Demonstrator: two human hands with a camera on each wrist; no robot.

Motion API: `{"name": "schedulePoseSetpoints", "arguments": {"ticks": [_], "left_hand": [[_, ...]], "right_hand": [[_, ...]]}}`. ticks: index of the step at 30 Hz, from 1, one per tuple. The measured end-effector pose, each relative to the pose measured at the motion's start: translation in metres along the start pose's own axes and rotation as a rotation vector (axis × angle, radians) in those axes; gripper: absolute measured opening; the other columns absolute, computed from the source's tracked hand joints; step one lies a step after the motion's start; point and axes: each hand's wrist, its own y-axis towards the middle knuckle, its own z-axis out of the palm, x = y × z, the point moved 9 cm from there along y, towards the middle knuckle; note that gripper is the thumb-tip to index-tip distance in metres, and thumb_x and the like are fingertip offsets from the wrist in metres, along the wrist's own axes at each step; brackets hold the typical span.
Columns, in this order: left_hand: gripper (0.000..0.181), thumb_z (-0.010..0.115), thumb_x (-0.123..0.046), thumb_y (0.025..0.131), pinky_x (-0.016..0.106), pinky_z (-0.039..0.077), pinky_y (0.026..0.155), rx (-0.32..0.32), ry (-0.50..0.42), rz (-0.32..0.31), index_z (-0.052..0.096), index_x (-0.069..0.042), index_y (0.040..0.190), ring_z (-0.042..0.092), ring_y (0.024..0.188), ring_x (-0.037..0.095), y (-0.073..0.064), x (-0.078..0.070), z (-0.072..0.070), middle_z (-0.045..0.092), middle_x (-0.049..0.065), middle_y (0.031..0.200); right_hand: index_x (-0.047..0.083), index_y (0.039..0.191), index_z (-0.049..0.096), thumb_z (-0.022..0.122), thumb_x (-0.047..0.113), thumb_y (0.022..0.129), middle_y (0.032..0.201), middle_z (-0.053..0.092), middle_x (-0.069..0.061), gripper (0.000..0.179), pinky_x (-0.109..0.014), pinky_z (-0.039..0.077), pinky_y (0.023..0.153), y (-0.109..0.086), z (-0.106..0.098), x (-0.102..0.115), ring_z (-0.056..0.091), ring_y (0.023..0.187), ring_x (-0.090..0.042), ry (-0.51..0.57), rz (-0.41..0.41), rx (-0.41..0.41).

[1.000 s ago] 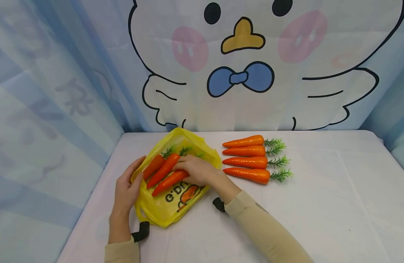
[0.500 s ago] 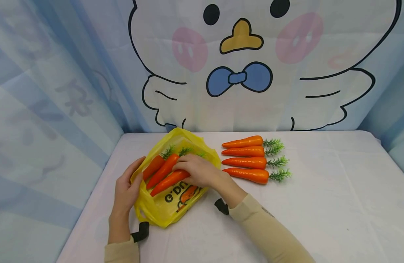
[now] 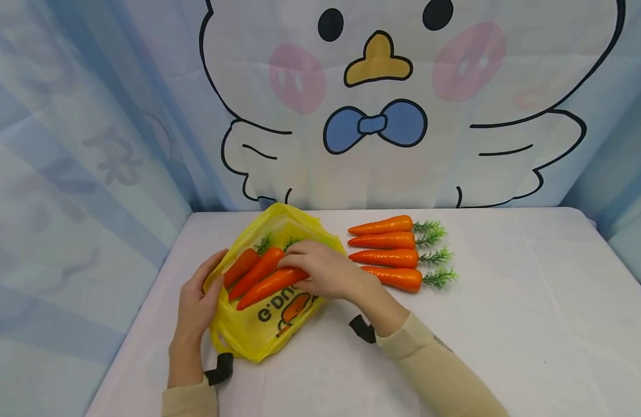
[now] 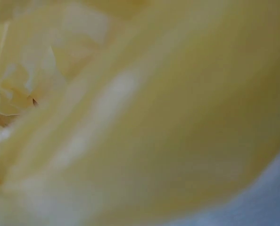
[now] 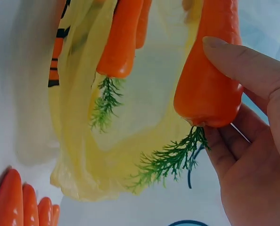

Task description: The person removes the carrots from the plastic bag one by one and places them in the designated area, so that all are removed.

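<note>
We see a right hand (image 3: 328, 269) pinching one orange carrot (image 3: 272, 288) between thumb and fingers at the open mouth of a yellow bag (image 3: 252, 336), while a left hand (image 3: 197, 301) grips the bag's left rim. Beside it, two other carrots (image 3: 257, 273) lie in the bag, which rests toward the far left corner of the table (image 3: 508, 336). To its right we find four carrots (image 3: 388, 257) in a row near the far edge, leaves facing the right edge.
</note>
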Motion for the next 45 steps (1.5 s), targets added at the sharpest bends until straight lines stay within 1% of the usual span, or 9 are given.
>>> {"name": "schedulePoseSetpoints", "arguments": {"ticks": [6,12,16,22,27,31,35,39,45], "left_hand": [[0.045,0.051,0.001,0.101,0.011,0.031,0.105,0.013,0.01,-0.023,0.055,-0.008,0.145,0.047,0.135,0.027,-0.001,0.004,0.001,0.054,0.012,0.146],[0.045,0.052,0.003,0.1,0.011,0.031,0.105,0.009,0.01,0.007,0.055,-0.007,0.144,0.048,0.134,0.027,0.0,0.003,0.002,0.055,0.013,0.145],[0.045,0.051,0.002,0.101,0.012,0.031,0.106,0.011,0.002,0.016,0.055,-0.008,0.144,0.048,0.134,0.026,0.004,0.003,0.005,0.055,0.011,0.145],[0.044,0.051,0.002,0.101,0.013,0.032,0.106,0.002,-0.014,0.019,0.056,-0.006,0.143,0.049,0.133,0.026,0.006,0.001,0.006,0.056,0.012,0.144],[0.045,0.05,0.002,0.1,0.014,0.032,0.106,0.001,-0.02,0.013,0.056,-0.007,0.144,0.048,0.134,0.026,0.007,0.0,0.005,0.055,0.011,0.144],[0.045,0.05,0.0,0.101,0.015,0.032,0.107,-0.001,-0.014,-0.001,0.056,-0.01,0.144,0.048,0.135,0.024,0.006,0.002,0.004,0.055,0.008,0.145],[0.045,0.049,-0.001,0.102,0.016,0.033,0.108,-0.002,0.005,-0.018,0.056,-0.011,0.145,0.047,0.135,0.024,0.004,0.006,0.004,0.055,0.007,0.145],[0.045,0.05,0.0,0.101,0.016,0.033,0.107,-0.009,0.012,-0.011,0.056,-0.011,0.144,0.048,0.135,0.024,0.002,0.006,0.003,0.056,0.007,0.144],[0.045,0.05,0.001,0.101,0.015,0.033,0.107,-0.009,-0.01,0.011,0.057,-0.01,0.144,0.049,0.134,0.024,0.002,0.004,0.004,0.056,0.009,0.144]], "right_hand": [[0.017,0.128,0.069,0.08,0.019,0.089,0.129,0.061,-0.001,0.041,-0.035,0.043,0.107,-0.011,-0.011,0.002,0.053,0.121,-0.02,-0.001,-0.025,-0.048],[0.015,0.127,0.07,0.08,0.015,0.088,0.128,0.062,-0.002,0.041,-0.038,0.043,0.106,-0.024,-0.026,0.0,0.054,0.121,-0.022,0.013,-0.031,-0.103],[0.013,0.127,0.07,0.08,0.013,0.087,0.127,0.062,-0.004,0.041,-0.038,0.045,0.104,-0.036,-0.04,-0.007,0.054,0.119,-0.023,0.016,-0.025,-0.149],[0.011,0.125,0.07,0.081,0.011,0.086,0.126,0.062,-0.006,0.041,-0.042,0.048,0.1,-0.059,-0.057,-0.033,0.055,0.117,-0.025,0.033,0.051,-0.217],[0.013,0.128,0.069,0.081,0.012,0.087,0.131,0.059,-0.006,0.043,-0.047,0.048,0.1,-0.081,-0.07,-0.057,0.053,0.12,-0.027,0.066,0.161,-0.266],[0.013,0.131,0.068,0.08,0.011,0.087,0.131,0.06,-0.006,0.045,-0.049,0.048,0.098,-0.095,-0.078,-0.072,0.052,0.12,-0.029,0.066,0.195,-0.297],[0.012,0.132,0.067,0.078,0.008,0.087,0.132,0.058,-0.01,0.046,-0.052,0.048,0.099,-0.109,-0.083,-0.088,0.05,0.121,-0.033,0.064,0.253,-0.299],[0.008,0.132,0.065,0.077,0.005,0.088,0.137,0.055,-0.014,0.046,-0.056,0.046,0.101,-0.124,-0.084,-0.107,0.049,0.124,-0.036,0.057,0.329,-0.284],[0.003,0.132,0.063,0.076,0.003,0.088,0.138,0.054,-0.02,0.046,-0.059,0.043,0.103,-0.147,-0.088,-0.132,0.047,0.126,-0.041,0.062,0.364,-0.307]]}}
